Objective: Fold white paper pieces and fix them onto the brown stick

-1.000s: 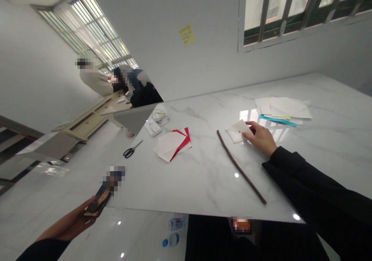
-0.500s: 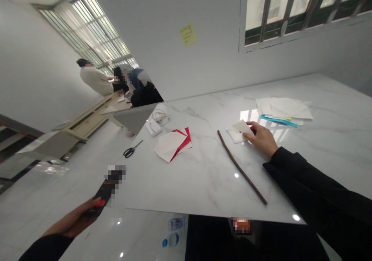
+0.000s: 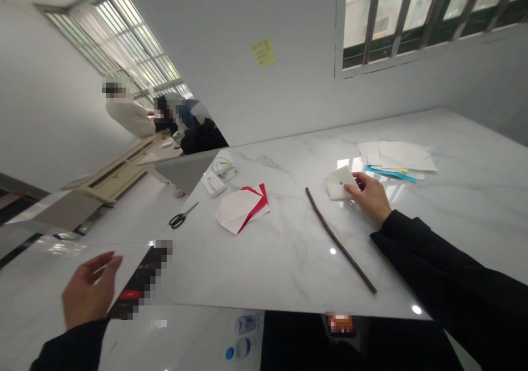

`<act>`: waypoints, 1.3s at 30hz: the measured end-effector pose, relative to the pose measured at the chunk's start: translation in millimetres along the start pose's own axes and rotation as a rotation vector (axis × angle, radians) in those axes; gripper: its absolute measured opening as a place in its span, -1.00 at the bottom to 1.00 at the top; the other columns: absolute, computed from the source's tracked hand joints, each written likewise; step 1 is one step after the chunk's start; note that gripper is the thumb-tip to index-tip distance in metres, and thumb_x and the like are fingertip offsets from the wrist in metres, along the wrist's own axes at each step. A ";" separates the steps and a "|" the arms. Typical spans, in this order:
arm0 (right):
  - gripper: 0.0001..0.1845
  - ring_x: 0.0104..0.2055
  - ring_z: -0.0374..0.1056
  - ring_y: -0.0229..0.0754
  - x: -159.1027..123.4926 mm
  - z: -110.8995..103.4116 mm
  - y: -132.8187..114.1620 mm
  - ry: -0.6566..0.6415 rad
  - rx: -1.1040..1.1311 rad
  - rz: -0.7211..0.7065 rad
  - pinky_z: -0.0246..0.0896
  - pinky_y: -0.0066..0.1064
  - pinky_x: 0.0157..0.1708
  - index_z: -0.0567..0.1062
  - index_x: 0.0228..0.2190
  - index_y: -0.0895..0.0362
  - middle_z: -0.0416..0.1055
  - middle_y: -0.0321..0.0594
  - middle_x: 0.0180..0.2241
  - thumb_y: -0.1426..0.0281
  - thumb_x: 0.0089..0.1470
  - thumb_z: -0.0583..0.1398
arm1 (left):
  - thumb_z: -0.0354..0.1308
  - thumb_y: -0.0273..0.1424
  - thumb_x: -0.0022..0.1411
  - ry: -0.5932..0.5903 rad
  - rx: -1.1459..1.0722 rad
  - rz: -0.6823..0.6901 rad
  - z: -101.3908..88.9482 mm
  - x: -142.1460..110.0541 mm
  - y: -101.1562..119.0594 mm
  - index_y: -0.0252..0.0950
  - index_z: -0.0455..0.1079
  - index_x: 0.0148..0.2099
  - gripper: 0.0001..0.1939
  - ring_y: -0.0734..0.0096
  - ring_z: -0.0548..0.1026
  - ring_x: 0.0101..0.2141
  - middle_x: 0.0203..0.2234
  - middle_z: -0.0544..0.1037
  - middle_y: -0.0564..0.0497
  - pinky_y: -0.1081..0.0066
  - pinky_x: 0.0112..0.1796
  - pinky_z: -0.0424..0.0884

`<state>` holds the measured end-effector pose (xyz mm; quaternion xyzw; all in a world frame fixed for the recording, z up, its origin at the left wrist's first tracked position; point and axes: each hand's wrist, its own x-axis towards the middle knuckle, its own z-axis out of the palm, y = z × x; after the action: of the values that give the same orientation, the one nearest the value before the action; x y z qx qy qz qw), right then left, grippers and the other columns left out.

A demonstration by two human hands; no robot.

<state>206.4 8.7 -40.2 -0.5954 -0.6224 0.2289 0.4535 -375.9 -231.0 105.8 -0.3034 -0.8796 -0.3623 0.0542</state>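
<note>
Two hands are in view, and one has changed state. The left hand [image 3: 91,288], at 8 o'clock in the view, has just released the dark flat object [image 3: 142,280] it was gripping. That hand is now open, its fingers spread and holding nothing. The object lies just beside it, at the tabletop's near edge. Pixelation prevents identification of the object, and its support cannot be confirmed.

The right hand [image 3: 371,195], at 3 o'clock, is half-curled, with its fingertips on a small folded white paper [image 3: 340,184]. Whether it is pinching the paper or only pressing on it cannot be determined. The paper lies flat on the white marble tabletop [image 3: 272,261], creased, with a small dark mark near its middle, and shows no visible tear.

A thin brown stick [image 3: 340,240] lies diagonally at the paper's 7 o'clock, not touching it. A loose stack of white paper [image 3: 396,156] and a teal paper strip [image 3: 390,174] sit at its 2 o'clock. A folded red-and-white paper [image 3: 241,208] and black-handled scissors [image 3: 179,219] lie at 9 o'clock, well apart from the right hand.
</note>
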 end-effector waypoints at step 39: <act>-0.30 -0.28 0.49 -0.14 16.2 -10.2 -8.6 -0.171 0.595 0.093 0.43 -0.37 -0.40 0.50 -0.02 0.04 0.57 -0.21 -0.23 -0.11 -0.07 0.44 | 0.47 -0.32 -0.07 -1.064 -1.178 0.168 299.1 -237.3 307.4 -0.36 0.59 -0.05 -0.51 0.16 0.65 -0.17 -0.17 0.72 -0.13 0.22 -0.04 0.53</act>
<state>212.3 19.9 -23.5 -0.4432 -0.5361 0.4708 0.5427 29.7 22.3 -1.9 -0.4795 -0.4255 -0.5691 -0.5150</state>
